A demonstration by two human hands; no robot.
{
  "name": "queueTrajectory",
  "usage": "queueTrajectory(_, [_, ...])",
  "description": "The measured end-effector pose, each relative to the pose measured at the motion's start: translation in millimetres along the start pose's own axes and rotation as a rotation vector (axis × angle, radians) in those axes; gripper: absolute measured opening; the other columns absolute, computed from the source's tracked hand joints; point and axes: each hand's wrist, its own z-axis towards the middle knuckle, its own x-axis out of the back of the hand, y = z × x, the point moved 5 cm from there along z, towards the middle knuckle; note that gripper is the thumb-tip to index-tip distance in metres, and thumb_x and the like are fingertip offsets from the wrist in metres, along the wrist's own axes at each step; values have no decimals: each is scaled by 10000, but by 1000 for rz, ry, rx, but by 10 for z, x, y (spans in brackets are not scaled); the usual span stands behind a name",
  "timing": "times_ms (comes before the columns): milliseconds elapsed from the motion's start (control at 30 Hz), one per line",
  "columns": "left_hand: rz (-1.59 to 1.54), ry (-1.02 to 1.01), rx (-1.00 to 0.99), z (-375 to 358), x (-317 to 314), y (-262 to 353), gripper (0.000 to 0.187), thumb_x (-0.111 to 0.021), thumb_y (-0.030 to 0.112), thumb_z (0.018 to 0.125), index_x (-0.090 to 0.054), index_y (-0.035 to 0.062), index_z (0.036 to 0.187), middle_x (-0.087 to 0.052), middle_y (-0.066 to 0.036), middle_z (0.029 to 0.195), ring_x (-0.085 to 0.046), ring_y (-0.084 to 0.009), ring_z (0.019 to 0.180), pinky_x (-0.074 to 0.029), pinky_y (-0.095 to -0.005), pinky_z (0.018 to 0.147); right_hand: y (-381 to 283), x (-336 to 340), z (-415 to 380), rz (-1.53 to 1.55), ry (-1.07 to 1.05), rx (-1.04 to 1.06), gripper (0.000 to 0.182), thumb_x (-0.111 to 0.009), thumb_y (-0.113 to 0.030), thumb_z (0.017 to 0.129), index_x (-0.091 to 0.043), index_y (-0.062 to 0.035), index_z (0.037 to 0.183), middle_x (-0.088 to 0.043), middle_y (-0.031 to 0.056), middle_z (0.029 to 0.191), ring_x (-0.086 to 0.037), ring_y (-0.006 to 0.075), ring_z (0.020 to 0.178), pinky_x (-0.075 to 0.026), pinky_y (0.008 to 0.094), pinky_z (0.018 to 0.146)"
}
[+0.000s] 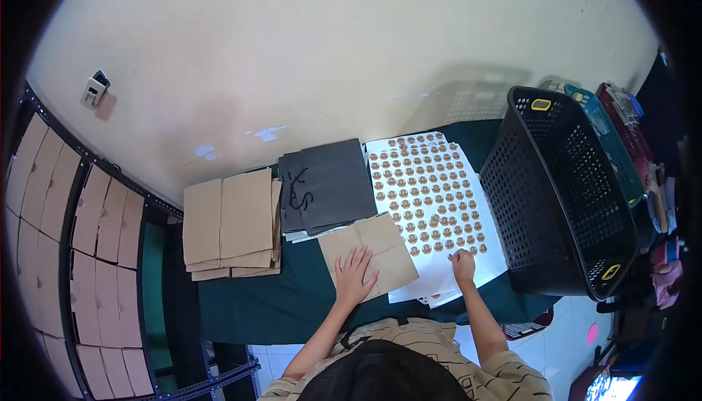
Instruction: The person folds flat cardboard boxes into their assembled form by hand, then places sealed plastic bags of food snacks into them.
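Our left hand (355,275) lies flat, fingers spread, on a brown paper bag (369,255) at table centre. At 3 o'clock from the bag, our right hand (463,265) pinches narrowly at the lower edge of a white sticker sheet (431,196); whether it grips a sticker, we cannot tell. Black bags (329,185) lie at 11 o'clock, a brown bag stack (232,224) at 9 o'clock, a black basket (563,189) beyond the sheet at 3 o'clock.

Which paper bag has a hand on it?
The single brown bag nearest the person, under the left hand. The brown stack and black bags lie untouched.
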Motion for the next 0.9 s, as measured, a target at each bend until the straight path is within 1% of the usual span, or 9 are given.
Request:
queueTrajectory(33, [1, -1, 0, -2, 1, 0, 541, -528, 382, 800, -432, 132, 1270, -373, -53, 1356, -292, -272, 1271, -110, -522, 1023, -16, 6, -3, -22, -31, -14, 73, -581, -70, 741, -558, -11, 706, -579, 146, 740, -572, 319, 709, -459, 412, 638])
queueTrajectory(167, [11, 1, -1, -2, -4, -5, 539, -529, 379, 800, -433, 130, 1269, -376, -55, 1354, -292, -272, 1272, -112, -522, 1023, -33, 12, -11, -27, -60, -66, 69, -578, -68, 743, -553, -13, 709, -580, 144, 747, -573, 317, 718, -458, 411, 642])
queueTrajectory(233, [-12, 8, -6, -6, 6, -4, 536, -529, 377, 800, -436, 126, 1264, -377, -55, 1353, -293, -271, 1272, -110, -521, 1023, -26, 20, -14, 22, 63, -1, 88, -594, -65, 717, -550, -7, 669, -567, 141, 662, -556, 306, 641, -441, 394, 600])
queueTrajectory(367, [2, -1, -15, -4, -1, -5, 546, -522, 377, 803, -419, 135, 1281, -356, -39, 1369, -274, -257, 1284, -113, -530, 1020, -28, 32, -22, 3, 81, 14, 82, -591, -72, 719, -553, -14, 675, -567, 138, 665, -556, 307, 642, -442, 396, 600])
queueTrajectory(633, [-1, 8, -5, -13, -1, -1, 548, -532, 378, 800, -422, 139, 1280, -361, -42, 1367, -284, -257, 1279, -123, -531, 1017, -7, 35, 16, -34, 12, 1, 60, -578, -79, 726, -567, -32, 691, -583, 129, 653, -575, 306, 626, -450, 406, 562])
queueTrajectory(767, [4, 12, -5, -15, -12, -11, 546, -531, 377, 802, -421, 141, 1281, -361, -42, 1367, -288, -257, 1277, -123, -531, 1017, 10, 57, 28, -7, -17, -18, 57, -581, -87, 723, -579, -34, 700, -590, 134, 665, -579, 303, 633, -455, 404, 569])
queueTrajectory(833, [-11, 14, -7, -10, -11, -11, 546, -542, 378, 797, -428, 137, 1274, -366, -50, 1362, -277, -262, 1281, -116, -531, 1018, 60, 30, 48, 3, -120, -36, 70, -591, -79, 725, -562, -15, 726, -585, 141, 715, -579, 317, 685, -459, 403, 616])
queueTrajectory(867, [-12, 14, -8, -10, -14, -11, 546, -542, 378, 797, -428, 137, 1274, -366, -50, 1362, -277, -262, 1281, -116, -531, 1018, 86, 48, 56, 2, -119, -37, 70, -591, -79, 725, -562, -15, 726, -585, 141, 715, -579, 317, 685, -459, 403, 616])
queueTrajectory(900, [-12, 13, -6, -13, -10, -10, 546, -541, 380, 797, -429, 137, 1273, -369, -49, 1360, -277, -262, 1282, -114, -532, 1018, 75, 72, 66, 41, -115, 17, 73, -589, -78, 723, -568, -10, 712, -583, 141, 681, -574, 300, 645, -454, 384, 592])
